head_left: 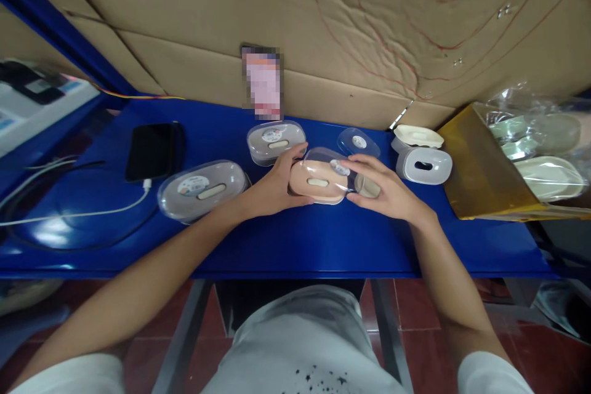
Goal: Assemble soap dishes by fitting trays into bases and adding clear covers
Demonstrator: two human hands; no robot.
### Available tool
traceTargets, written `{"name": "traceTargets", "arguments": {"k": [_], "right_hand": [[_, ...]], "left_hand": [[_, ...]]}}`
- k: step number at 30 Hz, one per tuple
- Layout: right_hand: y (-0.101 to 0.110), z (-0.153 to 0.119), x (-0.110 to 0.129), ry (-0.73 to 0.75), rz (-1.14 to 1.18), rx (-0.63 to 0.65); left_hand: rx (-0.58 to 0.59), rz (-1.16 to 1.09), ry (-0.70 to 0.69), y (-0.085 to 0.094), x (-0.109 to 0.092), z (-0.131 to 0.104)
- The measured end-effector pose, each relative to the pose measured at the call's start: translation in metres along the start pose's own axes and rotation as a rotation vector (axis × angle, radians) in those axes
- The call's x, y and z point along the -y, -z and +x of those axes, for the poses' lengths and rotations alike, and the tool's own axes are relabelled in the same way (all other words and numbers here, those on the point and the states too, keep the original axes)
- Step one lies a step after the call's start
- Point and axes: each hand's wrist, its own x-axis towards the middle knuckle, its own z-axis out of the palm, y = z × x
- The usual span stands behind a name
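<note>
I hold a beige oval box (318, 181) with a clear lid (330, 163) half raised over it, just above the blue table (295, 240). My left hand (274, 184) grips its left end. My right hand (383, 188) grips its right end and the lid's edge. Two closed oval boxes with clear lids lie to the left: one near my left forearm (203, 189), one further back (276, 141). A loose clear lid (358, 142) lies behind my right hand.
A white box (423, 164) with a cream piece on top (418, 135) stands to the right. A yellow carton (480, 166) with bagged boxes sits at the far right. A black phone (151, 151) with a white cable lies left. A cardboard wall (323, 24) closes the back.
</note>
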Motion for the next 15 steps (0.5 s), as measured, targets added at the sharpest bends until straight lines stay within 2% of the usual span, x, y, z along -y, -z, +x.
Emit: {"name": "traceTargets", "arguments": {"k": [3,7,15], "right_hand": [[-0.013,0.0,0.003,0.006,-0.032,0.064],[-0.03,0.003,0.004,0.039,-0.054,0.067],[-0.038,0.001,0.012,0.095,-0.225,0.014]], "left_hand": [[0.0,-0.06,0.006,0.0,0.0,-0.001],[0.059,-0.022,-0.007,0.002,-0.003,-0.001],[0.153,0.048,-0.016,0.006,0.001,-0.002]]}}
